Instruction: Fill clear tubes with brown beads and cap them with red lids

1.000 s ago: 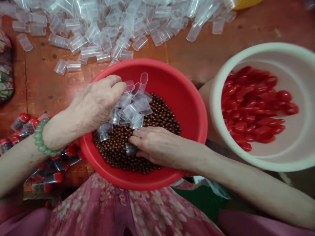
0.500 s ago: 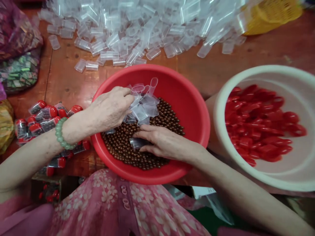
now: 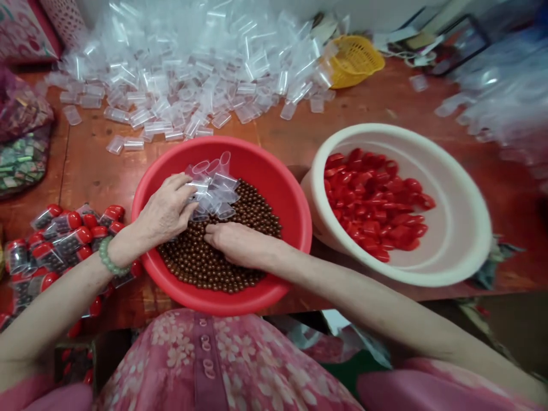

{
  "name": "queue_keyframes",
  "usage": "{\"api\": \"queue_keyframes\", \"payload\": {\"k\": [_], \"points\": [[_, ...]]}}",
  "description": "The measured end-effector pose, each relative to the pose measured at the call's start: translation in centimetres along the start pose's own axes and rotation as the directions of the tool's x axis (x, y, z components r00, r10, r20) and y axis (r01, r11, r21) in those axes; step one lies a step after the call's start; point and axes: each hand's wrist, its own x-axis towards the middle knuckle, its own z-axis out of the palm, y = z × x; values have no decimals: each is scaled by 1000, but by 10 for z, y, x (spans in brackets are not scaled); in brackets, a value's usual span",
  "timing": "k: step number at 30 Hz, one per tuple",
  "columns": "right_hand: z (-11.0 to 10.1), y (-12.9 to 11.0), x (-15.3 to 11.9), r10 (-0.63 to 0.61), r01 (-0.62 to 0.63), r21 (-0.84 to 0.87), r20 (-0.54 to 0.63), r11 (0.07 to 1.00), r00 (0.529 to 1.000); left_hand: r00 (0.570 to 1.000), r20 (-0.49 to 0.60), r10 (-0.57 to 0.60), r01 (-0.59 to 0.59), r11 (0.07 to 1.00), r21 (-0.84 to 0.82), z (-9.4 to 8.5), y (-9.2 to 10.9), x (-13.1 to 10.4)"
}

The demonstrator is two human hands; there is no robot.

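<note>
My left hand [image 3: 165, 208], with a green bead bracelet on its wrist, is at the left edge of a pile of clear plastic tubes [image 3: 214, 188]. Its thumb and fingers are apart and touch the tubes. The pile rests on brown beads [image 3: 218, 268] inside a red basin [image 3: 299, 220]. Low over the beads, my right hand [image 3: 237, 242] has its fingers curled down and closed. Its palm and most fingertips are hidden, so what it holds does not show.
A white basin [image 3: 462, 228] with red caps [image 3: 377, 200] stands to the right. Many clear tubes [image 3: 171, 85] are heaped behind, beside a yellow basket [image 3: 355, 60]. Filled, red-capped containers [image 3: 64, 240] lie at left. Bags of small packets [image 3: 21, 160] sit farther back.
The view has shifted, showing more of the table at right. My right hand has curled down toward the beads; the clear tube seen in it earlier is now out of sight. My left hand stays at the tubes.
</note>
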Motion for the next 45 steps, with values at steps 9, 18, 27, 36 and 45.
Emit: {"api": "queue_keyframes", "payload": {"k": [9,18,27,36,45], "points": [[-5,16,5,-102,123,646,-69,753,992,955,-125,-268,203,903,-378,-17,11,-11],[-22,13,-18,-85,284,772,-288,569,954,921,386,-50,309,697,-647,-38,34,-30],[-26,-5,-33,18,382,607,-547,697,837,911,376,-171,410,469,-782,-17,57,-30],[-34,0,-69,69,206,502,-475,840,877,844,196,-500,475,524,-707,-26,78,-32],[-40,81,-156,692,-572,399,-508,717,513,796,163,-583,540,561,-627,-12,87,-40]]}}
